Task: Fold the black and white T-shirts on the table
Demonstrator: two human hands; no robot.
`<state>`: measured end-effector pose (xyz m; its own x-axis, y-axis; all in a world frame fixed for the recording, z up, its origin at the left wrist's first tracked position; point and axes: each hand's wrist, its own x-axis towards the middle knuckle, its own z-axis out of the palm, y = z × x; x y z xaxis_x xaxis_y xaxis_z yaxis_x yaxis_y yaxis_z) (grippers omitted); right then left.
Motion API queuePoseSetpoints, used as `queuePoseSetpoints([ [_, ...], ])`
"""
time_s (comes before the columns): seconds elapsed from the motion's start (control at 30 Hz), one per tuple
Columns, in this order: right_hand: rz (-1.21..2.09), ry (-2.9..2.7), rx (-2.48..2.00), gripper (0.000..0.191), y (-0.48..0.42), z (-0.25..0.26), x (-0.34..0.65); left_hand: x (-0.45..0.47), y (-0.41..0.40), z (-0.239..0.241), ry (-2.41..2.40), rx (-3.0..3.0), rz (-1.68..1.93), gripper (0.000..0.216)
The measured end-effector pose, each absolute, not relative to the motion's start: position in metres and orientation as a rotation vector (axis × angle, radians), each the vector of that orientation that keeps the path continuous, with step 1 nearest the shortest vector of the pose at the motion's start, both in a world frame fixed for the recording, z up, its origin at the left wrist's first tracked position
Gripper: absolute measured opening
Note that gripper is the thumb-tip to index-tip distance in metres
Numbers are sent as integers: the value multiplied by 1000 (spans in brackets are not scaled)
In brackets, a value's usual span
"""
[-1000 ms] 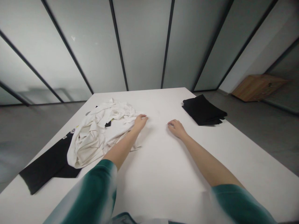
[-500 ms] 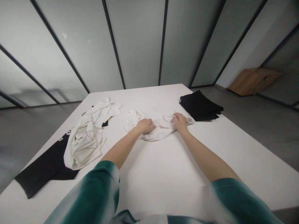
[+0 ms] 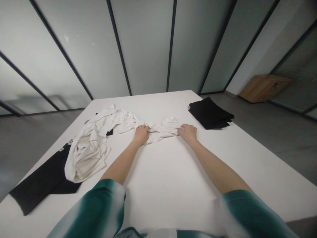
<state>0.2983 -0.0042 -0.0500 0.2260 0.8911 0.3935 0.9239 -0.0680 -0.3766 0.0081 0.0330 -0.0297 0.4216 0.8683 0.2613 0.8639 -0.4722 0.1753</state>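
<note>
A crumpled white garment (image 3: pixel 163 128) lies bunched across the middle of the white table (image 3: pixel 158 185). My left hand (image 3: pixel 142 134) grips it toward its left part, with the fingers curled into the fabric. On the right end, my right hand (image 3: pixel 188 133) pinches the cloth between thumb and fingers. The garment's left part reaches a heap of white cloth (image 3: pixel 90 148) and seems to touch it. Its exact kind is hidden by the folds.
Beneath the white heap, a black garment (image 3: pixel 44 177) with pale lettering sticks out at the left. A stack of folded black cloth (image 3: pixel 210 113) sits at the table's right edge. Frosted glass panels (image 3: pixel 146 46) stand behind, and a wooden cabinet (image 3: pixel 264 87) is far right.
My left hand has moved left along with the white garment, whose left part now meets the white heap. My right hand has shifted slightly and holds the cloth's right end.
</note>
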Motion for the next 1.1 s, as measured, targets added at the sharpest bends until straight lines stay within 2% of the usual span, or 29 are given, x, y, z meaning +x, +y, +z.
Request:
queuePoseSetpoints([
  [0.17,3,-1540,-1896,32,-7,-39,298,7,30,-29,1610,2610,668,37],
  [0.27,277,-1521,-1730,36,-9,-38,293,10,25,-28,1395,2684,742,55],
  [0.33,440,-1520,-1556,39,-8,-39,290,14,21,-27,1256,2750,656,68],
  [0.4,540,-1487,-1444,40,-7,-41,288,19,19,-27,1208,2782,531,60],
  [0.47,576,-1429,-1398,38,-6,-44,288,22,20,-27,1293,2747,469,37],
  [0.53,540,-1402,-1364,38,-5,-45,292,21,25,-27,1458,2627,472,26],
  [0.63,432,-1479,-1339,42,-5,-47,298,15,34,-27,1698,2307,583,30],
  [0.83,354,-1875,-1400,19,-8,-44,297,-2,53,-31,1830,1706,1141,28],
  [0.9,284,-2004,-1364,25,-11,-40,291,-5,57,-32,1804,1532,1281,26],
  [1.03,166,-2223,-1264,58,-21,-36,271,-7,58,-35,1785,1442,1269,22],
  [1.1,168,-2317,-1249,58,-24,-37,260,-4,53,-36,1773,1594,1214,22],
])
